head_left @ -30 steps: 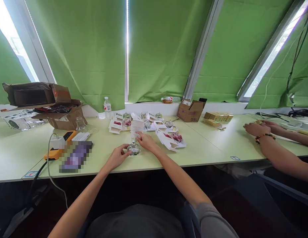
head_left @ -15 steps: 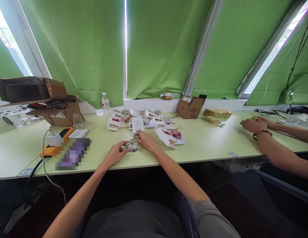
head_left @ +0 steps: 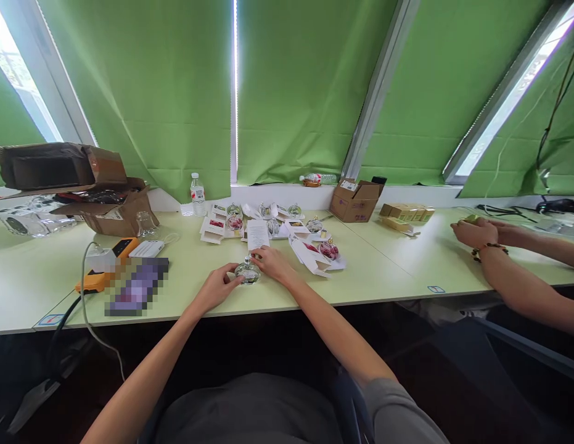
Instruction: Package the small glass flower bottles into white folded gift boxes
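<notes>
A round glass bottle point(head_left: 250, 274) is stood upright on the pale table point(head_left: 383, 285), near its front edge. Its left side is gripped between the thumb and fingers of the left hand point(head_left: 217, 285). Its neck is reached by the bent fingers of the right hand point(head_left: 271, 262); whether these are closed on anything cannot be told, as the fingertips are too small and partly hidden. Just behind the neck, a printed white paper point(head_left: 258, 234) is seen. Farther back, opened white boxes point(head_left: 211, 229) are spread among other round bottles, including a red-filled bottle point(head_left: 328, 250) to the right. An upright water bottle point(head_left: 197, 196) and a brown carton point(head_left: 355, 203) are placed toward the wall. To the left, an orange device point(head_left: 93, 282) is set beside a pixelated item point(head_left: 137, 287). At far right, a small green object point(head_left: 472, 218) is held by 2 hands point(head_left: 475, 233) of another person.
</notes>
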{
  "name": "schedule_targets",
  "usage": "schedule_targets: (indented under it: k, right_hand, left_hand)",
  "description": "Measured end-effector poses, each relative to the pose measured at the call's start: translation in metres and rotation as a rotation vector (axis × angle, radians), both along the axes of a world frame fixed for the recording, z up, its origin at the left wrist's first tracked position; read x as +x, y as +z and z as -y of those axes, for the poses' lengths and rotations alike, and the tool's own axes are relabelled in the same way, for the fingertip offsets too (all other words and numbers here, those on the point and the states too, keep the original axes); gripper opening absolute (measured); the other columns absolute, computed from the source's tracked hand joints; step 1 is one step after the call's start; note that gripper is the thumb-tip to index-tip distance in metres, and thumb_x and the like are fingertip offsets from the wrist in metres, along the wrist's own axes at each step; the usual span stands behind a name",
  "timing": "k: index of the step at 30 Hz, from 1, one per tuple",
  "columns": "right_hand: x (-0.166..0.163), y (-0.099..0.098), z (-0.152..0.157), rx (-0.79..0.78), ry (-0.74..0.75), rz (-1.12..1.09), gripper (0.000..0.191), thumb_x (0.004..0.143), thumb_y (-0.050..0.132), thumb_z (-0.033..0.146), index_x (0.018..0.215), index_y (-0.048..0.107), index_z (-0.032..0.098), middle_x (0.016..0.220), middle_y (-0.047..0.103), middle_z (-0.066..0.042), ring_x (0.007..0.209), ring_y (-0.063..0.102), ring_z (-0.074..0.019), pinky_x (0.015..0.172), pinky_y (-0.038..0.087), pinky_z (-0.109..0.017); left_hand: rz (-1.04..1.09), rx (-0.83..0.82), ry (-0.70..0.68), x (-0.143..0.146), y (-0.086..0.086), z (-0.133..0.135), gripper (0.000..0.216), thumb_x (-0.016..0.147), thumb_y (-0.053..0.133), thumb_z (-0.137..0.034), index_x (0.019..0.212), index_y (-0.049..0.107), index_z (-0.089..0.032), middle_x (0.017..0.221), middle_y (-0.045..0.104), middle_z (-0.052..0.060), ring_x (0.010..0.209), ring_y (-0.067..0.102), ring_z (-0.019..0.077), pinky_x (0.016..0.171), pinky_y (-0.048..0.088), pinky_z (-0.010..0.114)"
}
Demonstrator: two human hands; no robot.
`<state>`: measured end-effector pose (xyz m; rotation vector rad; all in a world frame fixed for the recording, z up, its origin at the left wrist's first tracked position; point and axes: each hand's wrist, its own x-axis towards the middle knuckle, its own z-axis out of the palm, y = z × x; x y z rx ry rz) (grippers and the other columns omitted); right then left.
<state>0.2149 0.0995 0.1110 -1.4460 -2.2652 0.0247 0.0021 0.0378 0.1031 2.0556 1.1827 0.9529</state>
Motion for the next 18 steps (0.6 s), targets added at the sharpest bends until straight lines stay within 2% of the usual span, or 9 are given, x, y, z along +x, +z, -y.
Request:
schedule_targets:
  k: [8,12,16,18]
  right_hand:
    - [0.005,-0.001,0.010,-0.002,0.022,-0.057,0.022,0.092,0.056,0.032,0.105,0.069,0.021,0.100,0.070,-0.008,0.088,0.063,-0.0199,0.077,0.041,-0.027]
    - [0.008,-0.003,0.019,0.001,0.010,-0.065,0.022,0.091,0.056,0.031,0.105,0.068,0.020,0.099,0.071,-0.007,0.080,0.063,-0.0177,0.074,0.041,-0.027]
    - [0.014,-0.007,0.029,0.006,0.008,-0.099,0.021,0.091,0.055,0.030,0.106,0.066,0.020,0.101,0.070,-0.005,0.080,0.062,-0.0163,0.073,0.042,-0.026]
    - [0.015,-0.010,0.032,0.012,-0.007,-0.124,0.019,0.090,0.056,0.030,0.104,0.066,0.020,0.101,0.069,-0.005,0.080,0.062,-0.0161,0.074,0.042,-0.027]
  left_hand:
    - [0.008,0.026,0.007,0.000,-0.002,-0.001,0.044,0.086,0.051,-0.048,0.116,0.063,-0.018,0.084,0.065,0.002,0.055,0.047,0.0116,0.053,0.036,0.024]
    - [0.009,0.042,0.009,0.001,-0.002,0.000,0.044,0.086,0.051,-0.048,0.116,0.064,-0.019,0.083,0.065,0.002,0.054,0.046,0.0112,0.053,0.036,0.024]
    - [0.012,0.027,0.015,0.001,-0.002,0.000,0.046,0.085,0.052,-0.049,0.118,0.063,-0.019,0.094,0.064,0.004,0.054,0.045,0.0104,0.052,0.036,0.023]
    - [0.016,0.029,0.015,0.001,-0.002,0.000,0.046,0.085,0.052,-0.049,0.119,0.063,-0.019,0.092,0.063,0.003,0.054,0.045,0.0107,0.053,0.036,0.023]
